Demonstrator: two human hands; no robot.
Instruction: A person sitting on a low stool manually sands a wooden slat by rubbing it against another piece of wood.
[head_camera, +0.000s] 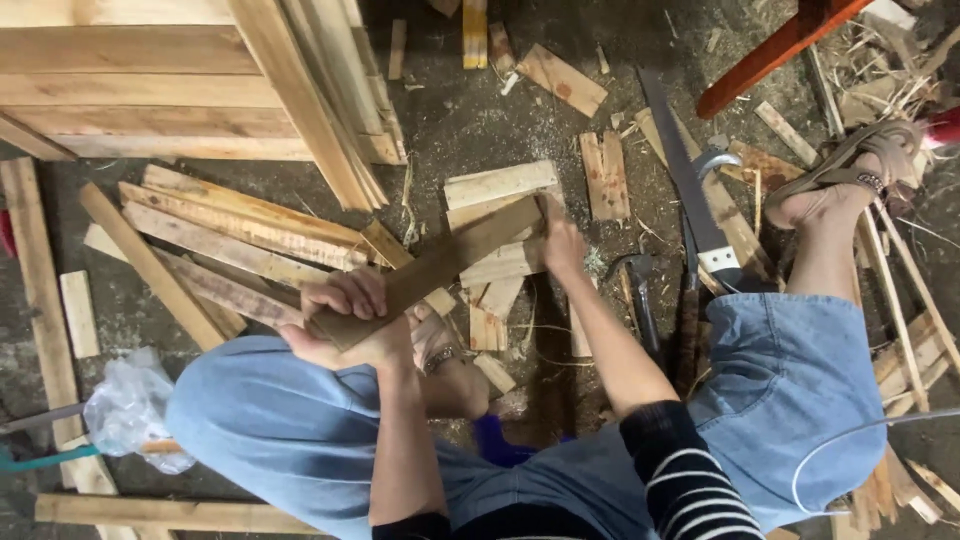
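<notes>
Floor: dark, dirty concrete floor (470, 120) strewn with sawdust, splinters and short offcuts of pale wood
Room: a workshop seen from above; a stack of pale planks (150, 90) fills the far left, and loose wooden slats (230, 225) fan out on the floor in front of it
Person: seated low, knees in blue denim spread wide, striped sleeve on the right arm; a sandalled foot (850, 180) rests at the far right
Thing in hand: a dark wooden strip (440, 265) runs diagonally from near left to far right, raised over a small pile of pale boards (500, 230)
Left hand: the left hand (345, 320) is closed around the near, lower end of the strip, fingers curled over its top
Right hand: the right hand (560, 240) is closed on the far, upper end of the strip, just above the pale boards
Tools: a handsaw (690, 185) lies flat to the right of the right forearm, with a hammer (640, 290) near it
Other: a crumpled clear plastic bag (130, 405) at near left; a red-brown wooden leg (770, 50) crosses the far right corner
Hard to make out: the right palm is hidden behind the strip end, a blue object between the knees cannot be identified, and the saw handle is partly hidden by the knee
</notes>
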